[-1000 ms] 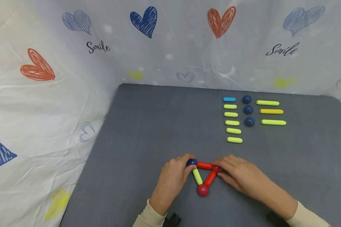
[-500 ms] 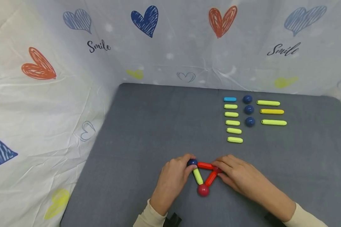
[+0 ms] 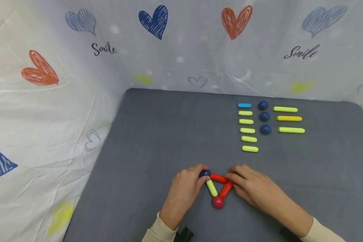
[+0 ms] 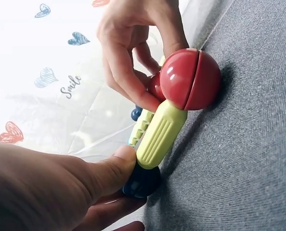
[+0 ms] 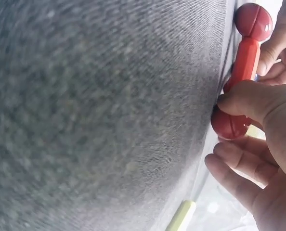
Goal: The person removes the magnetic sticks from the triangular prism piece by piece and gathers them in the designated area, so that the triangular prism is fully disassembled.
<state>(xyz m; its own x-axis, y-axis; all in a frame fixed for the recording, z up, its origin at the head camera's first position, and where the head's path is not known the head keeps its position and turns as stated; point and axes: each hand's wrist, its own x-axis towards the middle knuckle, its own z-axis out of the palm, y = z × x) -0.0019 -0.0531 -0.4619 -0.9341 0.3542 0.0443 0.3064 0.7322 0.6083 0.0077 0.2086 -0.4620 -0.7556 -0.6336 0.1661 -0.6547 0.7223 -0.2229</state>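
Note:
A triangle of short rods and balls lies on the grey table near the front. My left hand (image 3: pixel 183 190) pinches its blue ball (image 3: pixel 204 173) between thumb and fingers. At the right corner, the thumb and fingers of my right hand (image 3: pixel 257 186) hold a red ball (image 5: pixel 228 124), mostly covered in the head view. One red rod (image 3: pixel 218 178) spans the two held balls. A yellow-green rod (image 3: pixel 211 188) and a second red rod (image 3: pixel 227 189) meet at the front red ball (image 3: pixel 218 202), which no hand touches.
Behind the hands, a column of short yellow-green rods (image 3: pixel 247 130) has a blue rod (image 3: pixel 244 105) at its far end. Beside it stand three blue balls (image 3: pixel 264 116) and three longer rods (image 3: pixel 289 118). A white curtain (image 3: pixel 181 50) with printed hearts borders the table's back and left.
The triangle's front red ball has shifted slightly right. My right fingers now cover more of the right red ball. Both hands keep their hold.

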